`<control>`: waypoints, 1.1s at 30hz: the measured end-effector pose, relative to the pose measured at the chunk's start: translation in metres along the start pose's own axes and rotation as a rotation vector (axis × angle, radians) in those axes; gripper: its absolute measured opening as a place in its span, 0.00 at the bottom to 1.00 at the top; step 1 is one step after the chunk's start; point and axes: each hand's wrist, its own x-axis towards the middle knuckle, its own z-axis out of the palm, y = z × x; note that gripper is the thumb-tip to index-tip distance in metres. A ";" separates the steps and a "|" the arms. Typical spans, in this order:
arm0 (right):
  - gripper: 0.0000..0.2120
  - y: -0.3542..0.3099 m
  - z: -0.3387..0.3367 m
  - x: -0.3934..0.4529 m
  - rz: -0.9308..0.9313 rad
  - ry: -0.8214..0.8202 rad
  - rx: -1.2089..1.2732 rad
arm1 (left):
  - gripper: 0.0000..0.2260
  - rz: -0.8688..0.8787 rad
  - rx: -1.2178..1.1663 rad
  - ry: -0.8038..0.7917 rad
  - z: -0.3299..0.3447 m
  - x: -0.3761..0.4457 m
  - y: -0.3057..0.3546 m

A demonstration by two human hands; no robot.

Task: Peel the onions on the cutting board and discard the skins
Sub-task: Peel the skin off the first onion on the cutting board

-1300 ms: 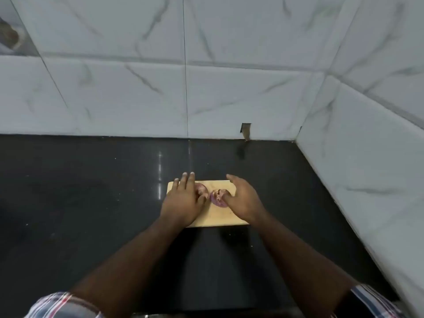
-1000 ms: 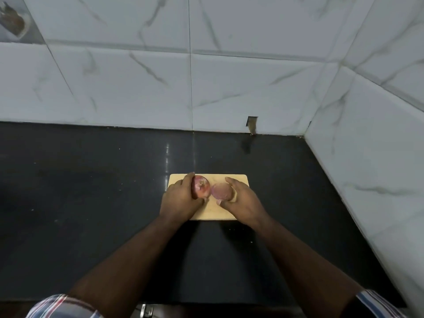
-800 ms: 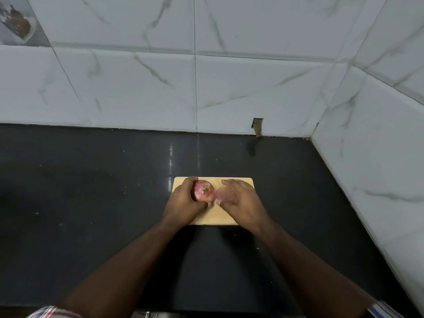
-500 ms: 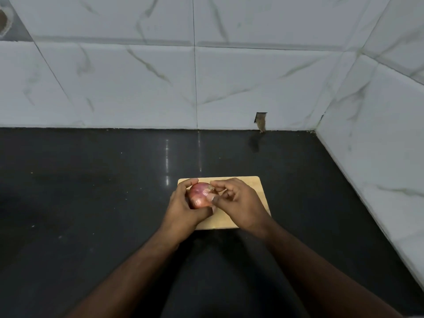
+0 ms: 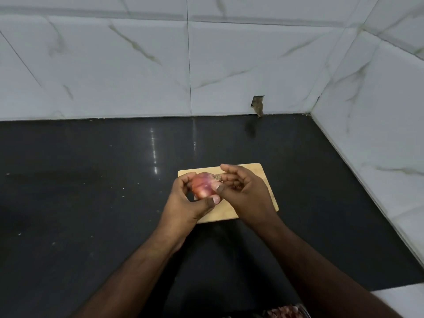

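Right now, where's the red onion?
In the head view the red onion is centre frame, held in the left hand over the left end of the wooden cutting board, with the right hand at its tip.

Pale matt wooden board [image 5: 263, 180] on glossy black stone counter [image 5: 91, 180].

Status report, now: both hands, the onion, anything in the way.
Left hand grips round reddish-purple onion above pale wooden cutting board. Right hand pinches its dry tip. Skin not yet off. Nothing in the way.
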 end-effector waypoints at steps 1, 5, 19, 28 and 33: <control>0.20 0.000 0.001 0.000 0.005 0.013 -0.018 | 0.44 0.031 0.057 0.016 0.002 -0.001 0.000; 0.16 -0.003 -0.007 0.006 -0.019 0.024 -0.079 | 0.40 0.092 0.143 0.063 0.016 -0.005 0.002; 0.38 0.045 -0.064 0.057 0.039 -0.442 -0.639 | 0.37 -0.099 -0.178 0.174 0.025 0.009 -0.018; 0.28 0.037 0.002 0.104 -0.182 -0.468 -0.573 | 0.32 -0.139 -0.220 0.184 0.017 -0.003 -0.024; 0.30 0.037 0.021 0.115 -0.243 -0.598 -0.650 | 0.32 -0.163 -0.239 0.165 0.008 -0.009 -0.022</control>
